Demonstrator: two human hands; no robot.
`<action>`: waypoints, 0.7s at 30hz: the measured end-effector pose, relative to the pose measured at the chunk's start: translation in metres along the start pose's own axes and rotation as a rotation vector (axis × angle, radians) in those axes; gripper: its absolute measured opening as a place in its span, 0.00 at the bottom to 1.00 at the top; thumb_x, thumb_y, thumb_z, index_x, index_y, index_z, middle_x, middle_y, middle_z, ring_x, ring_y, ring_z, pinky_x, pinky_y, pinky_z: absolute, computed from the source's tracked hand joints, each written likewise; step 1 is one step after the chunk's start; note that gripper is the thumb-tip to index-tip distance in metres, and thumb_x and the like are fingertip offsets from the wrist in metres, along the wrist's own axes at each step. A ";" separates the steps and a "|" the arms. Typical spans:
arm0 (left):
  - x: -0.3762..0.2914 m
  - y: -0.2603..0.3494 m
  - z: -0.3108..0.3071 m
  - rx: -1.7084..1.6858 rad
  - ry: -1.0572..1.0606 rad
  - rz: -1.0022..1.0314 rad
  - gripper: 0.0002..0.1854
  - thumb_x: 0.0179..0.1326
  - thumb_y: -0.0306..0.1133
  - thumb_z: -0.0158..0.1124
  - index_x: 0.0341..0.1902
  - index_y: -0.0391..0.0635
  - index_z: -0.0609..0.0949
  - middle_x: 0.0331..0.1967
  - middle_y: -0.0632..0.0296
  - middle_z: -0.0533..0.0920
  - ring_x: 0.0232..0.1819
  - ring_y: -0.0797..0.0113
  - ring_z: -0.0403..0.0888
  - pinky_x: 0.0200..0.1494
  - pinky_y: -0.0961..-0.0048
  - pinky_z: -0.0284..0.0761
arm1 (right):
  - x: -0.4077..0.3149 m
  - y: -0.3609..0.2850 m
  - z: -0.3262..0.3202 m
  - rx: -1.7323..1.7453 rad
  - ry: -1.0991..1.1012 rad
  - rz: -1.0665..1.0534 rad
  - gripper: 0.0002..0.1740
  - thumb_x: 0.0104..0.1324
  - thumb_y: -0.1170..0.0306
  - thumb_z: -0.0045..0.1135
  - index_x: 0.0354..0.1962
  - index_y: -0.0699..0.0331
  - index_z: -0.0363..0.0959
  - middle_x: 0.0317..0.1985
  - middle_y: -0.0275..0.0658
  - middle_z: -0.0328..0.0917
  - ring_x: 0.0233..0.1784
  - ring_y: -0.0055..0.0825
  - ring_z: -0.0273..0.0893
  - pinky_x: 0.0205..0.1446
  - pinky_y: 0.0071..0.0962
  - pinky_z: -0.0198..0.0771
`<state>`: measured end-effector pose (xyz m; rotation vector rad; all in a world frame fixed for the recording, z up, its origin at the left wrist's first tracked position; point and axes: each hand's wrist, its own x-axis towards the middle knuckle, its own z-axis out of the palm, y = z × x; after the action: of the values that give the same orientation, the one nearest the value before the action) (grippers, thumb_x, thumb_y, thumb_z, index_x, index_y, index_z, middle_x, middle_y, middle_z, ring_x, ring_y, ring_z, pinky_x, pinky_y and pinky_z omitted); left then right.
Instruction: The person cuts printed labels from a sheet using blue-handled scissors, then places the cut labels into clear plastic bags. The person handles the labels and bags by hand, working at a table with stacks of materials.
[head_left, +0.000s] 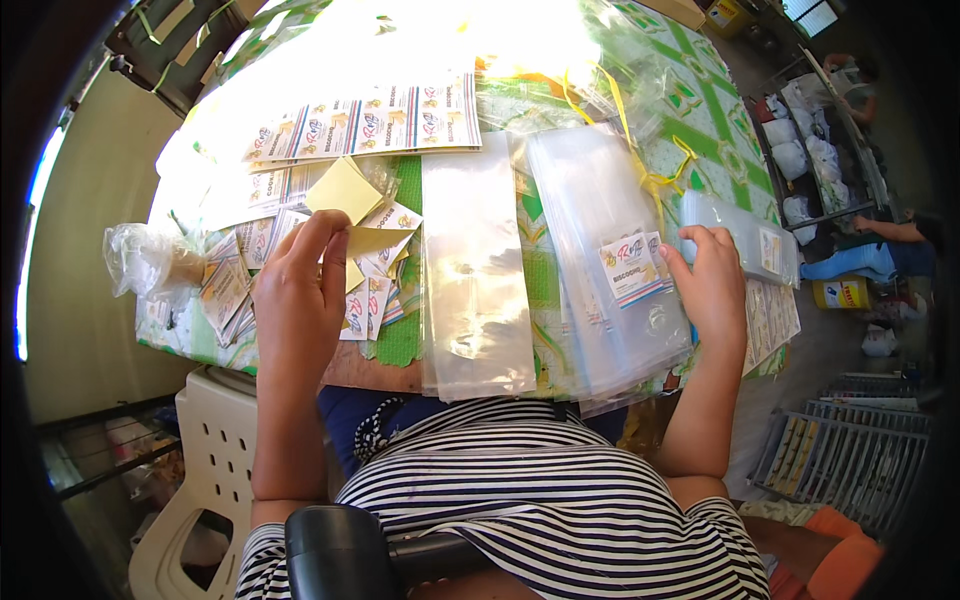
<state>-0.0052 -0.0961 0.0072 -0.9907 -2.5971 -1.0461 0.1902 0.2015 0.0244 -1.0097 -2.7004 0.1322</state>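
Observation:
My left hand (304, 274) pinches a thin yellowish paper slip (375, 241) between thumb and fingers. Just beyond its fingertips is a pale yellow paper square (343, 189); whether the fingers touch it is unclear. Loose printed labels (225, 289) lie in piles around this hand. On the right, a stack of clear plastic bags (592, 195) has a printed label (631, 271) on its top bag, with another label edge beside it. My right hand (709, 281) is at that label's right side, thumb and fingers apart. Between my hands lies another flat stack of clear bags (476, 285).
Uncut label sheets (367, 124) lie at the back, partly in glare. Yellow ties (656, 180) cross the green patterned tablecloth (709, 97). At left stand a plastic-wrapped tub (161, 262) and a beige chair (214, 420). More bags (739, 232) lie far right; people are beyond.

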 end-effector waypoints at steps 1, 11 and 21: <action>0.002 0.007 -0.002 -0.076 -0.060 0.004 0.05 0.65 0.27 0.56 0.39 0.40 0.80 0.33 0.52 0.83 0.34 0.50 0.81 0.37 0.61 0.75 | -0.002 -0.008 0.005 -0.145 0.143 -0.038 0.14 0.64 0.68 0.61 0.42 0.70 0.76 0.35 0.38 0.79 0.37 0.24 0.74 0.42 0.29 0.70; 0.018 0.053 0.007 -0.362 -0.318 0.156 0.12 0.60 0.27 0.64 0.47 0.41 0.79 0.31 0.58 0.84 0.24 0.73 0.72 0.29 0.77 0.67 | -0.010 -0.105 0.026 1.327 -0.557 -0.158 0.10 0.65 0.72 0.62 0.43 0.69 0.78 0.34 0.33 0.80 0.32 0.14 0.74 0.37 0.14 0.70; 0.005 0.021 0.044 -0.985 -0.480 -0.225 0.17 0.66 0.36 0.63 0.52 0.35 0.80 0.36 0.64 0.84 0.35 0.82 0.76 0.40 0.81 0.73 | -0.007 -0.093 0.036 1.714 -0.588 0.116 0.07 0.65 0.73 0.61 0.40 0.66 0.77 0.30 0.32 0.79 0.28 0.13 0.72 0.33 0.15 0.70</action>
<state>0.0083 -0.0526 -0.0118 -1.2345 -2.5156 -2.5510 0.1267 0.1274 0.0045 -0.4553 -1.6350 2.4086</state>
